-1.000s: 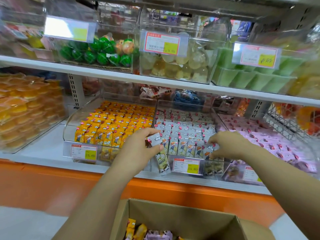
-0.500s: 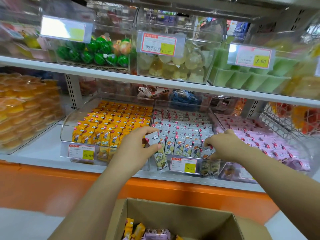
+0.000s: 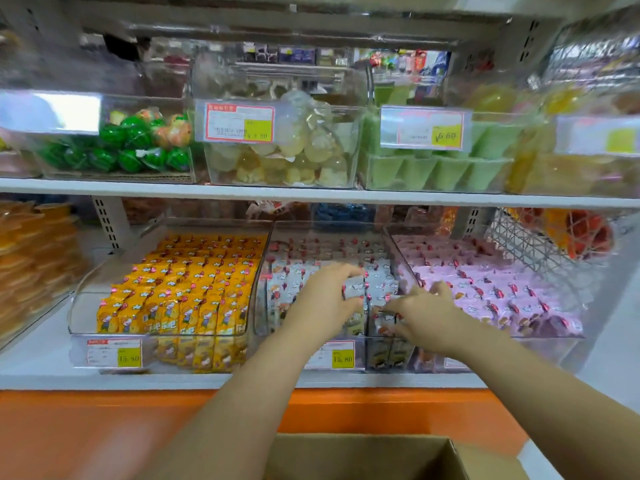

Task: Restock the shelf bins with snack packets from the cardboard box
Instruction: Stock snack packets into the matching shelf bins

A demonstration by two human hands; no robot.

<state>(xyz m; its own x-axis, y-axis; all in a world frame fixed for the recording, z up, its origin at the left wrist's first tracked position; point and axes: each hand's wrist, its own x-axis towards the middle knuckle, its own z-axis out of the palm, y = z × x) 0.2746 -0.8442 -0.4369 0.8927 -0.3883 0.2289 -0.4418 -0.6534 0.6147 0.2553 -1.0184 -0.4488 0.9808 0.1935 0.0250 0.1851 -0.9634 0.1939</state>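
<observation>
Both hands are over the middle clear bin [image 3: 367,351] on the lower shelf, which holds rows of grey-white snack packets [image 3: 379,273]. My left hand [image 3: 323,299] grips one grey-white packet [image 3: 354,292] upright above the front rows. My right hand [image 3: 424,318] presses its fingers down on the packets at the bin's front right; whether it grips one is unclear. The cardboard box [image 3: 381,457] sits open at the bottom edge, its contents out of view.
An orange packet bin [image 3: 162,306] stands to the left and a pink packet bin [image 3: 495,292] to the right. Upper shelf bins hold green balls [image 3: 114,147], pale jellies [image 3: 294,157] and green cups [image 3: 436,168]. A wire basket [image 3: 540,244] sits far right. Orange base panel below.
My left hand has moved right and deeper into the middle bin with the packet. The view has tilted up, so less of the box shows. My right hand stays at the bin's front right.
</observation>
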